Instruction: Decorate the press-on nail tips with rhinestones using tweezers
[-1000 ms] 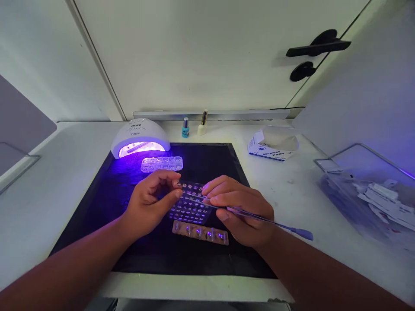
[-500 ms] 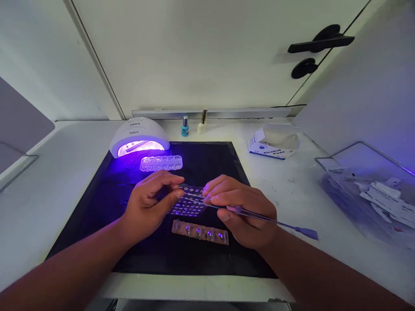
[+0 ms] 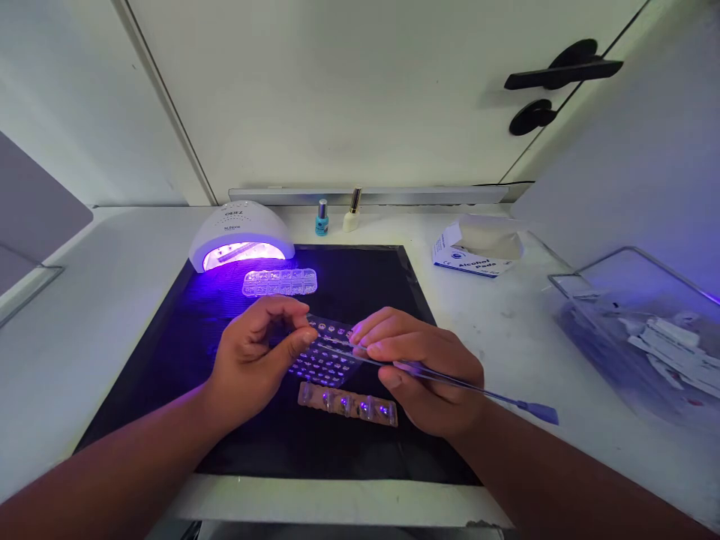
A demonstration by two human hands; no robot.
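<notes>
Between thumb and fingers, my left hand (image 3: 262, 356) pinches the upper left edge of a clear sheet dotted with small nail stickers or gems (image 3: 323, 365). My right hand (image 3: 424, 367) is closed on a pair of thin metal tweezers (image 3: 472, 387); their tips lie across the upper part of the sheet, and whether they grip a piece is too small to tell. The right fingertips also rest at the sheet's right edge. Just below it, a strip with several shiny press-on nails (image 3: 347, 404) lies on the black mat (image 3: 270, 450).
A lit nail lamp (image 3: 241, 236) stands at the mat's back left, with a clear compartment case (image 3: 280, 283) before it. Behind are a blue polish bottle (image 3: 321, 219) and a cream one (image 3: 352, 214). Rightward sit an alcohol pads box (image 3: 477, 247) and a clear bin of packets (image 3: 635, 345).
The sheet has tilted a little, its lower edge now nearer the nail strip. My left hand has shifted slightly left; the tweezers stay in my right hand.
</notes>
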